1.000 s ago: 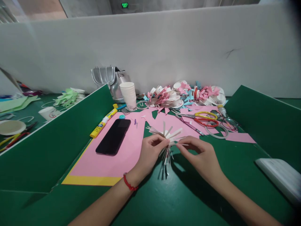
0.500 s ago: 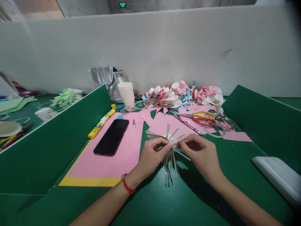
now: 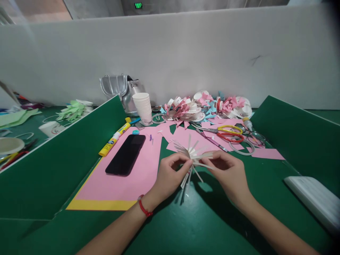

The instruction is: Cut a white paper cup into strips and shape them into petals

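Note:
A white paper cup cut into many thin strips (image 3: 191,153) is held up over the green table, its strips fanning out in all directions. My left hand (image 3: 172,174) pinches it near its middle from the left, thumb and fingers pressed together. On the other side my right hand (image 3: 230,173) grips strips at the right between thumb and fingers. A red bracelet (image 3: 145,207) is round my left wrist. The fingertips partly hide the cup's base.
A black phone (image 3: 125,155) lies on pink paper (image 3: 92,187), beside yellow glue sticks (image 3: 109,146). Behind stand stacked paper cups (image 3: 143,109) and a silver bag (image 3: 130,94). Scissors (image 3: 230,134), tape rings and paper flowers (image 3: 186,109) lie farther back. A white block (image 3: 313,198) is at right.
The strip-cut cup has turned and tilted between my hands, its lower strips swinging left. My right fingers have shifted along the strips on the right.

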Motion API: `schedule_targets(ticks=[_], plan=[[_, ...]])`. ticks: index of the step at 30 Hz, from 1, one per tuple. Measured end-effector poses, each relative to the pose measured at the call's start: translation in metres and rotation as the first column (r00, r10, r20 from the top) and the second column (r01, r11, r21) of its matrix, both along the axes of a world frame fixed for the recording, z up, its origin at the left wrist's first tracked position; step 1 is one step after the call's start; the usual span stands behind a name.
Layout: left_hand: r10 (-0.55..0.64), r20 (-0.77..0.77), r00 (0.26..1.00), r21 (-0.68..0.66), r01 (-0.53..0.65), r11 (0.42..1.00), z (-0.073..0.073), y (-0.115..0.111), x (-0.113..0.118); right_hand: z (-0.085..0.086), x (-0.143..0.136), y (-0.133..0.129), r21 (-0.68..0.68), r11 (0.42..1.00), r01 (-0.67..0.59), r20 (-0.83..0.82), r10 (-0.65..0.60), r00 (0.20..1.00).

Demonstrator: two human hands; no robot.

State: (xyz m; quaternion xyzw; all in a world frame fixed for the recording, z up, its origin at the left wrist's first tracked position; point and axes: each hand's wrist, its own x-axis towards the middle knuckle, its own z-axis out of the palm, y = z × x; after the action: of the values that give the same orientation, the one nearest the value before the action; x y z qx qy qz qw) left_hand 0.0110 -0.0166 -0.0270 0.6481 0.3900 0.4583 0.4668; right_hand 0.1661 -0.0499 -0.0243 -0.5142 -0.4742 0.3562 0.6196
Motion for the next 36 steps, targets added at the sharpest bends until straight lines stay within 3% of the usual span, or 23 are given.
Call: schedule_targets(ticks=[6, 14, 26, 36], plan=[[0.070, 0.058, 0.996, -0.027, -0.069, 0.997, -0.0029, 0.0017, 0.0005, -0.0050, 0.0019, 0.0027, -0.014, 0.991, -0.134, -0.133, 0.131, 0.982], [0.109, 0.111, 0.988, -0.075, -0.102, 0.992, -0.0002, 0.0002, 0.0004, -0.0024, -0.0062, -0.0001, 0.011, 0.971, -0.240, -0.036, 0.240, 0.970], [0.020, 0.128, 0.992, -0.024, -0.017, 1.000, 0.0004, -0.0072, 0.0043, -0.0061, -0.0068, -0.0005, 0.027, 0.997, -0.074, 0.012, 0.073, 0.997], [0.000, 0.085, 0.996, -0.060, 0.005, 0.998, 0.0024, -0.0054, 0.0027, -0.0020, -0.0029, 0.0005, 0.045, 0.994, -0.098, 0.114, 0.092, 0.989]])
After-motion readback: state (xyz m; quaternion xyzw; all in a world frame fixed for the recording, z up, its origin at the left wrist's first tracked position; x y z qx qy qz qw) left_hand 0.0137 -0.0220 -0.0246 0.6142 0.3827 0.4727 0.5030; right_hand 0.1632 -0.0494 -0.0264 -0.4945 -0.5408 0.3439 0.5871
